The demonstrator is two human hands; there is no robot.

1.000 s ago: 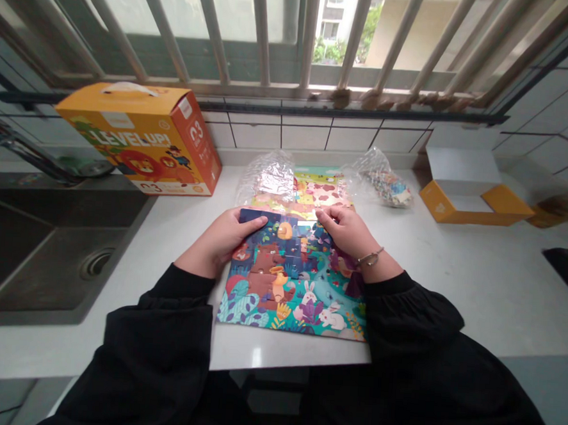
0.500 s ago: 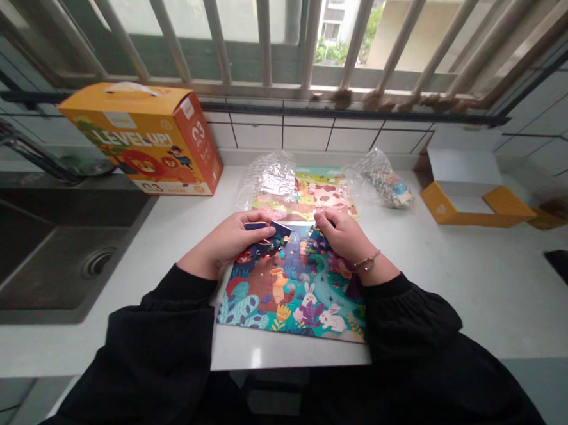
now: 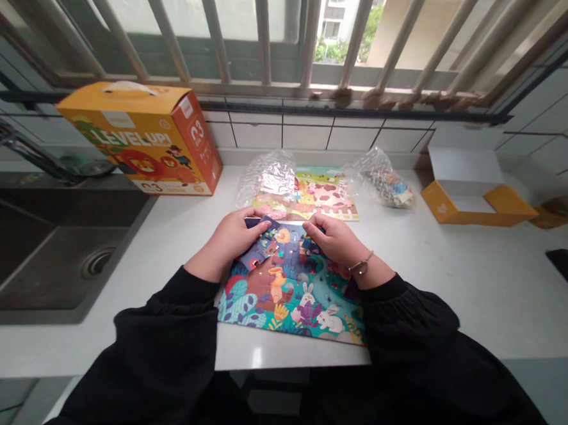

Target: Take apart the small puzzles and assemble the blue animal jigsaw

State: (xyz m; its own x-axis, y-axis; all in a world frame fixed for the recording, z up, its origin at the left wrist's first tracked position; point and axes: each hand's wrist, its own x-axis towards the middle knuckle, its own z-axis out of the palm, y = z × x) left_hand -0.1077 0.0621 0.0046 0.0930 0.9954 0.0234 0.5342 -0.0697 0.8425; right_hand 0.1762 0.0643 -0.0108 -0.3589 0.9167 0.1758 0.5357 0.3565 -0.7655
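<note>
A jigsaw puzzle [image 3: 293,299] with rabbits and forest animals lies on the counter in front of me. My left hand [image 3: 234,236] grips a joined section of dark blue puzzle pieces [image 3: 262,253] at the puzzle's upper left, thumb on top. This section sits tilted over the puzzle's corner. At the upper right, my right hand [image 3: 337,241] is closed, thumb and fingertips together at the puzzle's top edge. Small dark puzzle pieces [image 3: 307,245] show just under its fingertips; whether they are in its grip is hard to see.
Behind lies a farm-scene puzzle [image 3: 326,196], partly under clear bubble wrap [image 3: 271,179]. A plastic bag of pieces [image 3: 394,188] and an open orange box [image 3: 462,207] are to the right. Leftward stand a large orange carton [image 3: 139,143] and a sink [image 3: 63,269].
The section in my left hand has tipped down, so its printed face now shows over the puzzle's upper left. My right hand has shifted slightly left along the top edge.
</note>
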